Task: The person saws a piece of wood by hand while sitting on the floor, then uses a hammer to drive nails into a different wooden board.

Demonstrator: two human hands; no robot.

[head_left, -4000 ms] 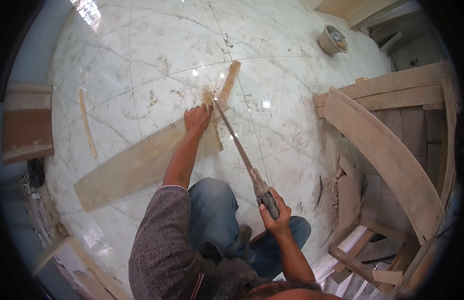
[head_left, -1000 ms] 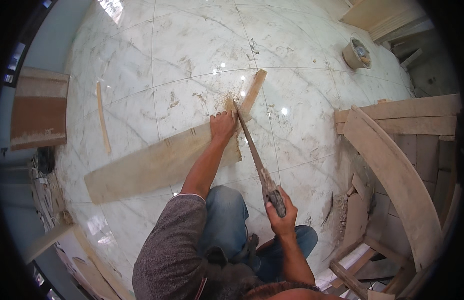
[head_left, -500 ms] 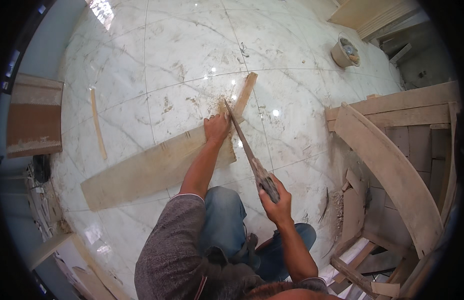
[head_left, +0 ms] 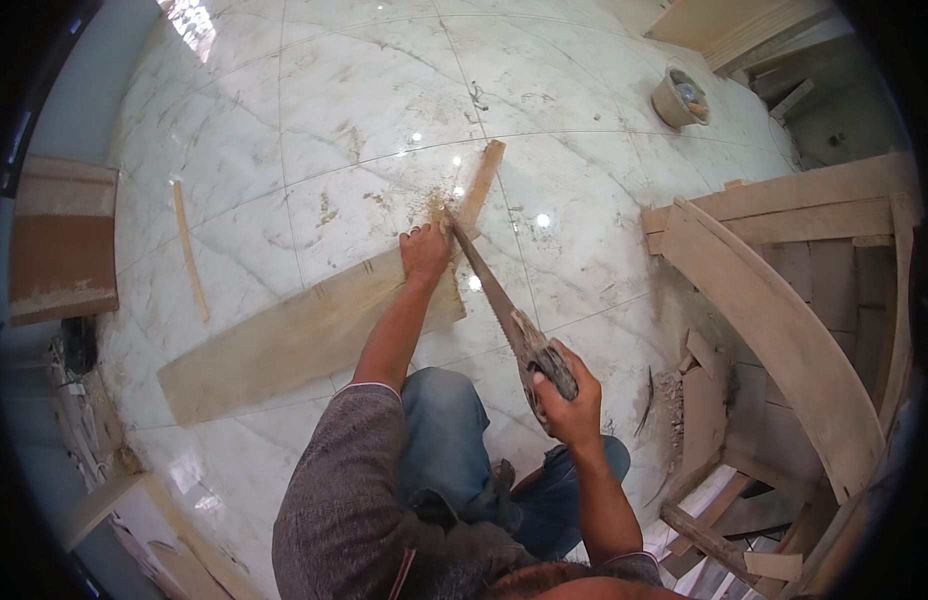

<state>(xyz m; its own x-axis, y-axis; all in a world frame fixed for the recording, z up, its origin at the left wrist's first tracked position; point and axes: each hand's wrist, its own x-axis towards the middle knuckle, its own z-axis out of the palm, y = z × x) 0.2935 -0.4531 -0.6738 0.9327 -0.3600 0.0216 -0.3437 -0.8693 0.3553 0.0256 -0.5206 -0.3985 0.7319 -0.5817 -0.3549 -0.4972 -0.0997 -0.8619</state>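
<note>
Head view: apparently sawing, gripping a handsaw with the right hand and bearing on a wooden board, laid on the tiled floor, with the left hand; cannot tell if closed there. Next, calls for a firm brace and a straight stroke.

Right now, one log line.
left hand: on board, far end; right hand: gripping saw; saw: tip beside left hand; sawdust: near saw tip
</note>
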